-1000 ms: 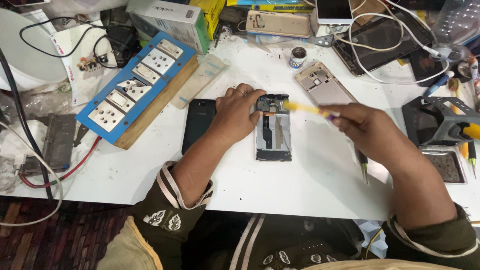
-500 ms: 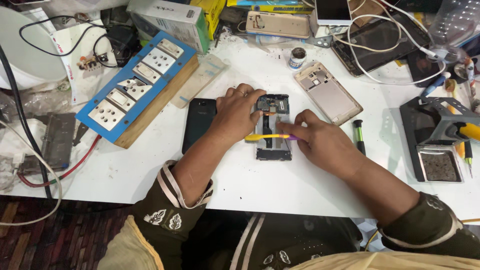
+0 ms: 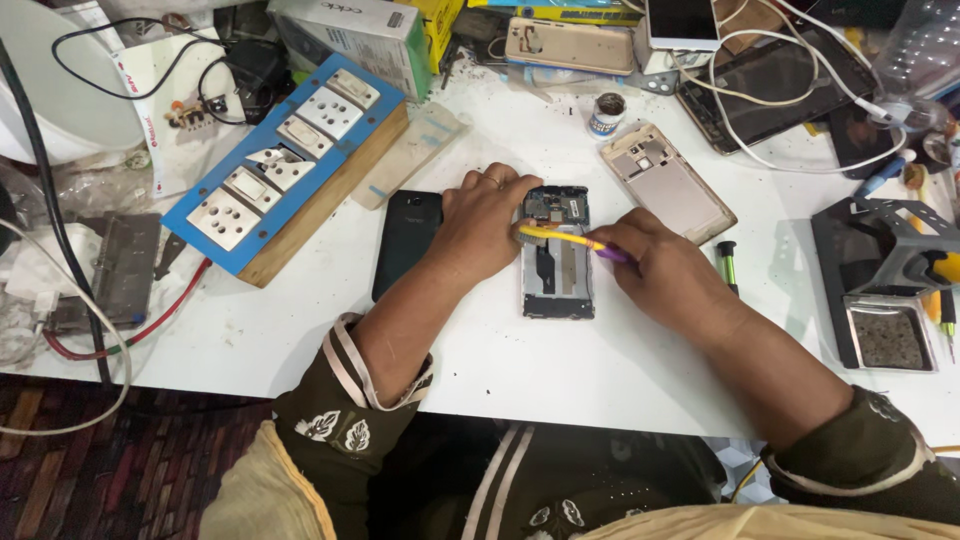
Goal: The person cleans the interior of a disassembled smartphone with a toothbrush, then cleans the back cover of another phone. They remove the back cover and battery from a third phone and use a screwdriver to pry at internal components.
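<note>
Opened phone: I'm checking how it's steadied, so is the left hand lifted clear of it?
No, the left hand rests on the opened phone while the right hand works a yellow tool over it.

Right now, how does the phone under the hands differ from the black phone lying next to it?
The opened phone shows its metal frame and circuit parts, while the black phone is a closed, plain dark slab. The opened phone is steadied by the left hand and probed with a yellow tool held by the right hand; the black phone lies partly under the left wrist, not gripped. Both lie flat on the white table, roughly parallel.
</note>
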A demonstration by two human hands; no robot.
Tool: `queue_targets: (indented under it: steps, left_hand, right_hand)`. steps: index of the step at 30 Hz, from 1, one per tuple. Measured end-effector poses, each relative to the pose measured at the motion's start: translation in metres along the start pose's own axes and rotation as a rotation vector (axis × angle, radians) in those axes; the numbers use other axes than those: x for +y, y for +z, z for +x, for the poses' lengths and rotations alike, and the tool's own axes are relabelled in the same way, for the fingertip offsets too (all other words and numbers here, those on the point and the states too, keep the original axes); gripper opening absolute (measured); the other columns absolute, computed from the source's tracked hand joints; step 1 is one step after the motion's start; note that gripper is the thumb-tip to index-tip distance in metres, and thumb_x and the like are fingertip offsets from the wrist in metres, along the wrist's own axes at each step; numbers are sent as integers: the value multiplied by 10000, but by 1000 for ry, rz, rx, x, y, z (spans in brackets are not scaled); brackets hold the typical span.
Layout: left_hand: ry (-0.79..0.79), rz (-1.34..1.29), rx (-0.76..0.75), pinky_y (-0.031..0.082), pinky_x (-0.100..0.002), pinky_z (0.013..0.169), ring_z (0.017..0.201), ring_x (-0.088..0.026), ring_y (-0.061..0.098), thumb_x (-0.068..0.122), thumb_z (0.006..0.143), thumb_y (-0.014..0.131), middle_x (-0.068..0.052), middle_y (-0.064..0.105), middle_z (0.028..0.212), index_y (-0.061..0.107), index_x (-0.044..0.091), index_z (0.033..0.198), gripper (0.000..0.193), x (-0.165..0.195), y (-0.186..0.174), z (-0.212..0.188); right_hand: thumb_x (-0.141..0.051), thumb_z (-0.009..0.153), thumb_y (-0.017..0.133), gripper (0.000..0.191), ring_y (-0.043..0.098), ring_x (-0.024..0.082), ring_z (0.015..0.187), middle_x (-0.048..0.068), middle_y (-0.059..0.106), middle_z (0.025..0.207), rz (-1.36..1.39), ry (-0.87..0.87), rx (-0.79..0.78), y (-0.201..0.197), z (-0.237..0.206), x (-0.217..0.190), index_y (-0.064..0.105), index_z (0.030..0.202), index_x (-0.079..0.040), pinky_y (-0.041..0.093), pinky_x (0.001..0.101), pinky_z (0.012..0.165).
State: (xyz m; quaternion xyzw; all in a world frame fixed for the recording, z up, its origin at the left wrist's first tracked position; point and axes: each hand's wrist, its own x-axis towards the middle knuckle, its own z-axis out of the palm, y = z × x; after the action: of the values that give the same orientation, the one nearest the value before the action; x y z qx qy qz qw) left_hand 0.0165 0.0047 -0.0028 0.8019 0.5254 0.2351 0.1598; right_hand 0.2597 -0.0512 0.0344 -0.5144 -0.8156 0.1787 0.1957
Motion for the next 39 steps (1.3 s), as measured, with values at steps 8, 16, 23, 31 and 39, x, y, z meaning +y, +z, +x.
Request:
queue_targets:
  steps: [8, 16, 23, 31, 39]
  left_hand:
    - [0, 5, 14, 397, -525, 933, 1190, -299, 517, 203, 820, 786, -46, 578, 1267, 635, 216, 1326, 529, 0, 1, 1]
    - [-3, 3, 16, 398, -522, 931, 1195, -298, 521, 222, 830, 787, -48, 580, 1270, 638, 220, 1319, 512, -1, 1, 1]
    - [2, 3, 17, 401, -513, 944, 1198, -291, 522, 231, 832, 784, -47, 579, 1274, 635, 222, 1320, 510, -1, 1, 1]
    - [11, 9, 24, 395, -517, 944, 1202, -287, 513, 229, 830, 787, -49, 577, 1268, 633, 213, 1319, 512, -1, 0, 1]
    - [27, 4, 30, 402, -510, 953, 1197, -286, 520, 209, 836, 788, -45, 583, 1260, 642, 207, 1316, 503, -1, -1, 0]
  right_hand:
    - [-132, 1008, 606, 302, 594, 107, 919, 37, 643, 1046, 530, 158, -49, -10, 0, 37, 607, 1303, -64, 494, 262, 793]
    - [-175, 956, 624, 407, 629, 143, 804, -14, 728, 940, 249, 379, -236, -31, -10, -1, 691, 1338, -297, 546, 293, 771]
    - [-203, 904, 695, 425, 740, 177, 837, 2, 791, 1008, 74, 210, -406, -40, -11, -23, 719, 1292, -374, 571, 340, 798]
    - [-178, 891, 671, 457, 716, 192, 828, 19, 769, 959, 125, 196, -418, -33, -9, -18, 731, 1296, -381, 550, 328, 789]
    - [-213, 826, 716, 319, 760, 152, 854, -12, 819, 964, 172, 259, -379, -57, -14, -13, 799, 1112, -326, 579, 321, 818]
